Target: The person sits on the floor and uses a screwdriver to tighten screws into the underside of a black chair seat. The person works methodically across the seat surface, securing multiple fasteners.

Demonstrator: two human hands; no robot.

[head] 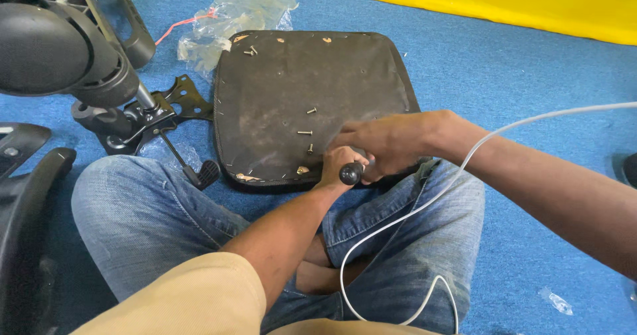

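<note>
- Left hand point(337, 166) is closed around the black screwdriver handle point(352, 173).
- Right hand point(381, 142) is pinched on its front; shaft hidden.
- The rounded handle looks stiff, light, perhaps slippery.
- It is over the seat pan point(279, 89), near loose screws point(305, 132).

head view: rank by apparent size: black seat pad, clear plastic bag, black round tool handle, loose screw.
1. Black upturned seat pad
2. Crumpled clear plastic bag, farther from the camera
3. Black round tool handle
4. Loose metal screw
</note>
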